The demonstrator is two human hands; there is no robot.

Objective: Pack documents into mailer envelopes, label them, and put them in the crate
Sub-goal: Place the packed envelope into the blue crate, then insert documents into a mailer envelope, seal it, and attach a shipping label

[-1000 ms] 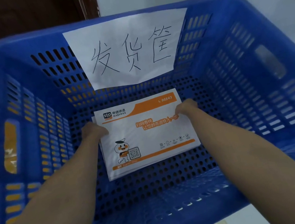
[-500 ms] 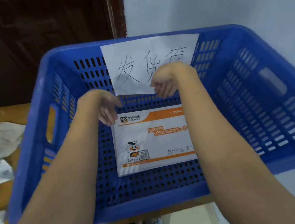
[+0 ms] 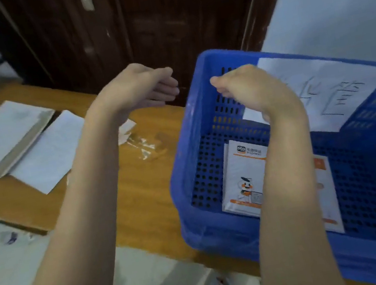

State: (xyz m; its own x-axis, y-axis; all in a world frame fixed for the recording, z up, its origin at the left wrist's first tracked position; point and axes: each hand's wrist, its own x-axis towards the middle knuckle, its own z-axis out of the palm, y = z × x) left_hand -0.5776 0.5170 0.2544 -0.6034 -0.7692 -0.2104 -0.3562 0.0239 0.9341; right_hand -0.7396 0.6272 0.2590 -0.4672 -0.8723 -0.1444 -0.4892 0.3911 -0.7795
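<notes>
**Left hand nearer the paper stack, both hands empty**

My left hand [image 3: 147,90] hangs above the tabletop [image 3: 139,188] with its fingers straight and together, holding nothing. My right hand [image 3: 245,89] hovers over the near-left corner of the blue crate [image 3: 190,192], fingers loosely bent downward, also holding nothing as far as I can see through the blur. The packed mailer envelope [image 3: 241,178] lies flat on the crate floor below my right forearm, its long axis running away from me, so I judge that one delivered.

What the next move turns on, I think, is the stack of documents [image 3: 3,139]: it lies well to the left of the left hand, on the far-left part of the tabletop, long axis slanting from near-left to far-right, with a loose sheet [image 3: 50,154] just beside it. The left hand is clearly the nearer one; the right would have to cross over from the crate.
</notes>
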